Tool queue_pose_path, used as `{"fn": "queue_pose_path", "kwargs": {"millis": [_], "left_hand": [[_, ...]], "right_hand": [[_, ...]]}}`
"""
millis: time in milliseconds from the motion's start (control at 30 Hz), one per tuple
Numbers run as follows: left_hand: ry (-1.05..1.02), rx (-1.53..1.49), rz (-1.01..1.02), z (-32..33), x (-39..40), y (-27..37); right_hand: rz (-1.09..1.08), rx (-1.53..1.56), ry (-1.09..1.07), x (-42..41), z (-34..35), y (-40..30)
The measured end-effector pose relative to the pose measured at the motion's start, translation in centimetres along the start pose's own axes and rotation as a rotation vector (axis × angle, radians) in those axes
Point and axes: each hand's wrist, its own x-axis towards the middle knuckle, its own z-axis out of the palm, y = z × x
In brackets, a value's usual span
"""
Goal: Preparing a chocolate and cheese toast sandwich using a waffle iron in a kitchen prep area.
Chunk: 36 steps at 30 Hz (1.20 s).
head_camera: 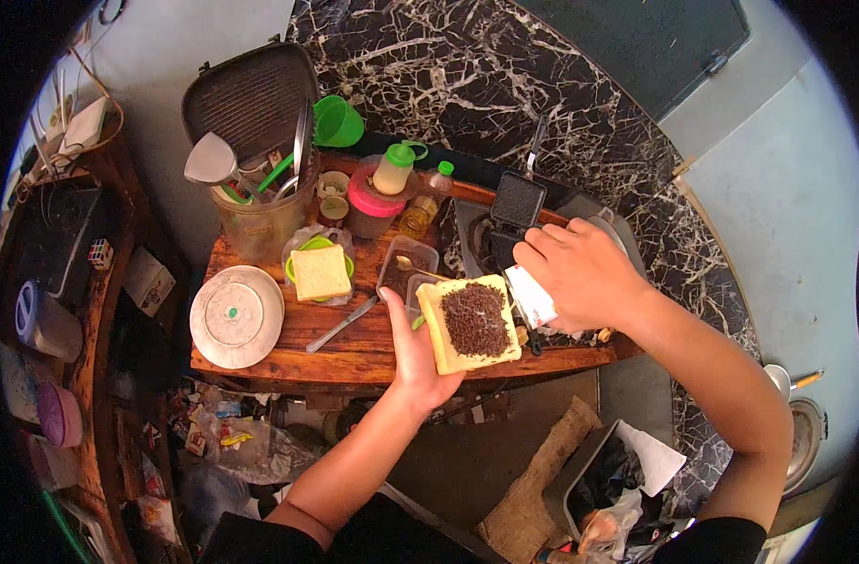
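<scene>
My left hand (419,359) holds from below a slice of bread (434,326) topped with a heap of dark chocolate sprinkles (475,321). My right hand (574,278) grips a white can (532,295), tilted beside the slice's right edge. Just behind the slice, a clear plastic tub (407,250) holds dark sprinkles and a spoon (405,263). Left of my left hand, a table knife (341,324) lies against the tub. Another slice of bread (322,273) rests on a green-rimmed container (350,262). The can's contents are hidden.
On the wooden table (260,368) sit an upturned white bowl (236,317), a utensil bucket (264,222), a squeeze bottle (394,169) on a pink-rimmed jar (376,204) and an oil bottle (422,208). Behind my right hand are a small waffle-patterned pan (517,200) and a stove. A bin (574,479) stands below.
</scene>
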Motion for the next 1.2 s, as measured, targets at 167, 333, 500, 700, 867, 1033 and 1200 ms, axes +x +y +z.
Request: {"fn": "queue_pose_path", "kwargs": {"millis": [167, 333, 500, 700, 867, 1033, 1200], "left_hand": [[0.005, 0.004, -0.015, 0.0, 0.0, 0.1], [0.011, 0.001, -0.016, -0.2, 0.3, -0.1], [0.008, -0.003, -0.026, -0.5, 0.5, -0.1], [-0.014, -0.017, -0.029, -0.5, 0.6, -0.1], [-0.030, -0.003, -0.047, -0.4, 0.6, -0.2], [0.000, 0.010, -0.014, -0.4, 0.9, -0.4], [0.002, 0.007, 0.007, -0.3, 1.0, -0.1]], "right_hand": [[-0.010, 0.010, 0.007, 0.2, -0.2, -0.3], [-0.046, -0.005, 0.015, 0.7, 0.0, -0.2], [-0.042, -0.011, -0.021, 1.3, 0.1, 0.3], [-0.053, -0.107, 0.057, 2.3, 0.7, 0.8], [-0.067, -0.111, 0.052, 3.1, 0.7, 0.7], [-0.103, -0.066, 0.119, 3.7, 0.5, -0.3], [-0.134, -0.004, 0.118, 3.6, 0.1, -1.6]]}}
